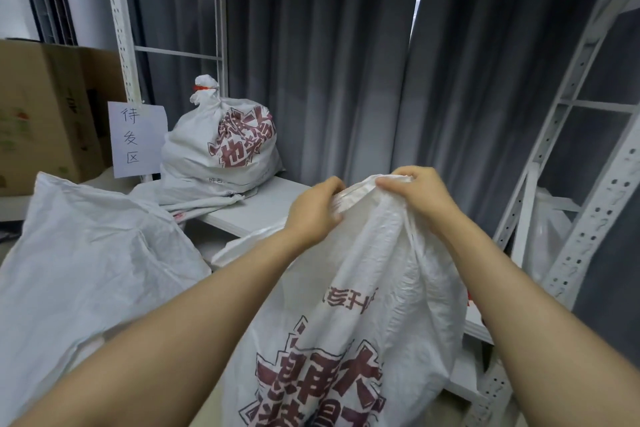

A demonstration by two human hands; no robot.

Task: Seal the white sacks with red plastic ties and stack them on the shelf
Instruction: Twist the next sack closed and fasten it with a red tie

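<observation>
A white woven sack (363,305) with dark red print hangs in front of me, its mouth bunched together at the top. My left hand (313,210) grips the left side of the sack's mouth. My right hand (420,192) pinches the right side of the same mouth. On the white shelf board (273,208) behind stands another white sack (221,146), its neck tied with a red plastic tie (201,88). Flat empty sacks (194,201) lie under it.
A large white sack (90,267) slumps at the left. A cardboard box (45,114) and a paper sign (136,139) stand at the back left. White metal shelf uprights (588,218) rise at the right, with another white bag (547,236) behind them. Grey curtains hang at the back.
</observation>
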